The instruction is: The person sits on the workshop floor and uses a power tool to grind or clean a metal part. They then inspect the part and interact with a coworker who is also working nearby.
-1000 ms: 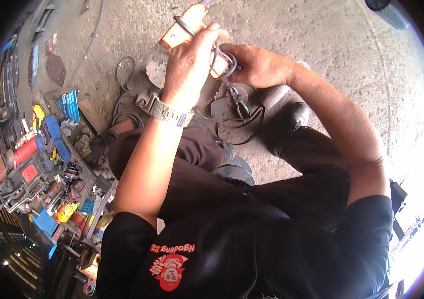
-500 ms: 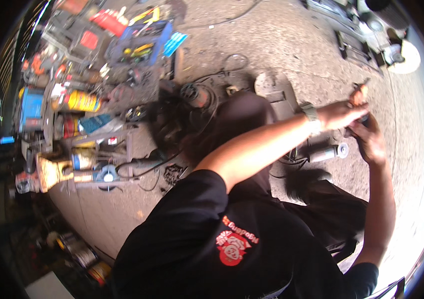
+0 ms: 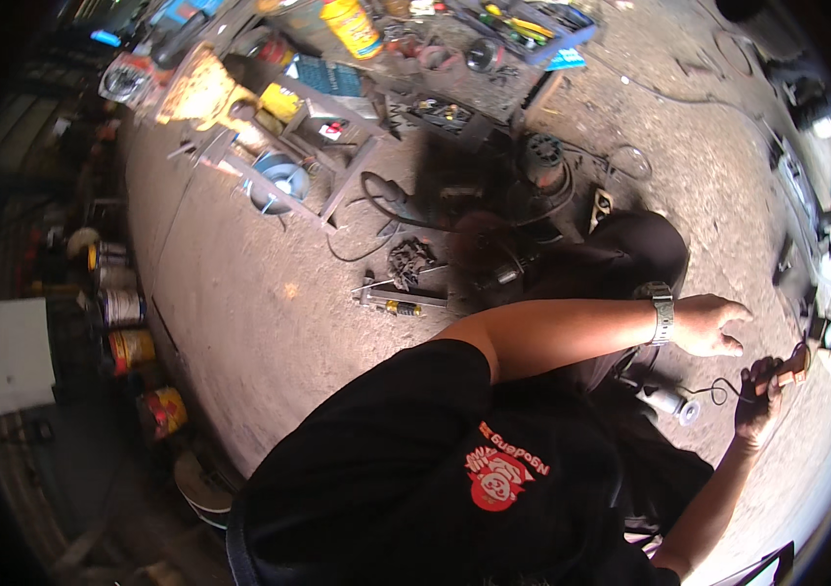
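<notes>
The right hand (image 3: 757, 393) was curled around an orange block (image 3: 794, 368), which jutted out at its two o'clock; the left hand (image 3: 710, 325), at eleven o'clock from it, was loosely spread and held nothing; the block looked light and stiff-shelled, best gripped across its long sides, while the thin dark cord (image 3: 740, 396) at nine o'clock seemed limp and apt to snag; beyond it lay a silver cylindrical tool (image 3: 666, 400).
</notes>
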{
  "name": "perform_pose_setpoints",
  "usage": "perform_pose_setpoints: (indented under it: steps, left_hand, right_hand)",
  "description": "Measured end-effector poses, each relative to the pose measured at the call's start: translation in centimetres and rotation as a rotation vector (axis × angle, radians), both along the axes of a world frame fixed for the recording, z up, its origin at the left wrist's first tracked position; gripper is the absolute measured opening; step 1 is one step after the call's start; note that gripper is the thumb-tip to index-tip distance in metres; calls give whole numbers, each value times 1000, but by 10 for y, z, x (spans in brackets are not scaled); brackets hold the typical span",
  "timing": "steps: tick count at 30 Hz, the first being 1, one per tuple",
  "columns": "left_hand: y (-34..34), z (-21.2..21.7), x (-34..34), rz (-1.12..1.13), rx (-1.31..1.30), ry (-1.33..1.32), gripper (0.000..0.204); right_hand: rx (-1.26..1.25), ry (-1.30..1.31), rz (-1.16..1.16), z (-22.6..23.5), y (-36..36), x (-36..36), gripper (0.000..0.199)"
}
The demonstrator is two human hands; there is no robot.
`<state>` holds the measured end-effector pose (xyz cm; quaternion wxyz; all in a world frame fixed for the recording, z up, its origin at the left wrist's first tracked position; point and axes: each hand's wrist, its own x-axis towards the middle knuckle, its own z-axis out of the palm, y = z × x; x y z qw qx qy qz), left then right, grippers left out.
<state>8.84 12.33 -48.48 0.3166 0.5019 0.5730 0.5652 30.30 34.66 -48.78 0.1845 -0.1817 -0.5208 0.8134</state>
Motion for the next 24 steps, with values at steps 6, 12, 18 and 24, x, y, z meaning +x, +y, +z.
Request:
perform_pose_setpoints:
  steps: [6,12,18,24]
  left_hand:
    - [-18,3,-1,32,-4,-70,49]
    - [-37,-15,10,62,-23,-20,51]
    - [-8,-33,25,90,-39,102,69]
    - [21,0,29,43,-104,75,65]
  right_hand:
    - [-8,-28,96,-20,9,-29,47]
    - [142,-136,83,-9,-28,-64,63]
    - [117,-39,8,8,-53,-62,69]
    - [130,-12,-26,26,-67,-69,58]
